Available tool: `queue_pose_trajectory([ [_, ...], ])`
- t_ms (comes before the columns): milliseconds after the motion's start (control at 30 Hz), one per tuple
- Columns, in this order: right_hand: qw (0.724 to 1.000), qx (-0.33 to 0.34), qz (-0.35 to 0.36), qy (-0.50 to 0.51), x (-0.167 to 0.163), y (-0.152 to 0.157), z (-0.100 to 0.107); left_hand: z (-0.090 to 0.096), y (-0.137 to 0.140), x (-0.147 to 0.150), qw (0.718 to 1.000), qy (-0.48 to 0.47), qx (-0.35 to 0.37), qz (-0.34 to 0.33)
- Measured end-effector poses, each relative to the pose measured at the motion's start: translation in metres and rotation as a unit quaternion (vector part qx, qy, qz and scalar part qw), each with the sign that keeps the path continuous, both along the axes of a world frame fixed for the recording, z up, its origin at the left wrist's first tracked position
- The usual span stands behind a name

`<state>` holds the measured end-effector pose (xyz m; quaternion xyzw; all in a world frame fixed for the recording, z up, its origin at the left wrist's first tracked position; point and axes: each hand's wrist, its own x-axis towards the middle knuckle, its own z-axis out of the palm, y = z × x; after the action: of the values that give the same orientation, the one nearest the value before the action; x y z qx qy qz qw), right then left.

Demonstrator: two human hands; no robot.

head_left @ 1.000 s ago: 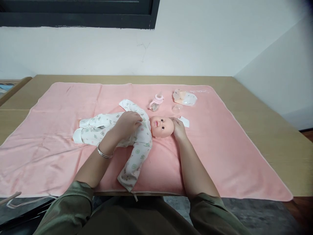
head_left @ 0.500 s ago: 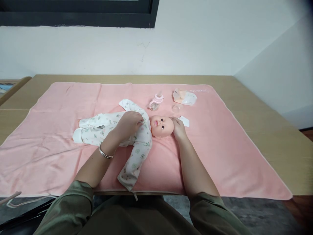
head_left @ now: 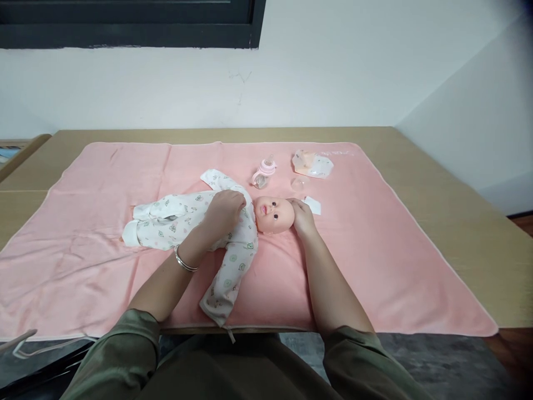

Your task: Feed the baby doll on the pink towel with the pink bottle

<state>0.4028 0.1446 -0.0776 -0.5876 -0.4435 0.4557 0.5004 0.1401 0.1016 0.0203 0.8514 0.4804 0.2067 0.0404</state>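
Note:
A baby doll lies on its back on a pink blanket, its head to the right. It wears a white printed one-piece suit with long sleeves; one sleeve stretches toward the table's front edge. Over the doll's chest rests my left hand, fingers curled closed against the suit; what they pinch is hidden. My right hand is curved round the crown of the doll's head, holding it, with its fingertips partly behind the head.
Beyond the doll stand a pink-handled baby bottle, a small clear dome-shaped piece and a clear printed packet. A white card-like piece lies just past my right hand. The wooden table meets a white wall at the back.
My left hand has shifted slightly and turned over the doll's chest, its fingers more curled. My right hand stays at the doll's head. The whole view has moved a little.

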Motion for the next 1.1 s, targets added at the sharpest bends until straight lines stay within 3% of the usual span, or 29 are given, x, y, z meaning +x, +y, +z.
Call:
queue_pose_trajectory([
  [400, 1.000, -0.001, 0.006, 0.000, 0.000, 0.000, -0.001, -0.010, 0.004, -0.004, 0.999, 0.003, 0.034, -0.010],
  [767, 1.000, -0.004, -0.003, -0.012, -0.002, 0.000, 0.005, 0.008, -0.004, -0.004, 0.998, 0.063, 0.015, 0.008],
  [1100, 1.000, -0.002, 0.003, -0.013, 0.000, -0.001, 0.001, 0.010, -0.008, -0.003, 0.997, 0.081, 0.014, 0.005],
])
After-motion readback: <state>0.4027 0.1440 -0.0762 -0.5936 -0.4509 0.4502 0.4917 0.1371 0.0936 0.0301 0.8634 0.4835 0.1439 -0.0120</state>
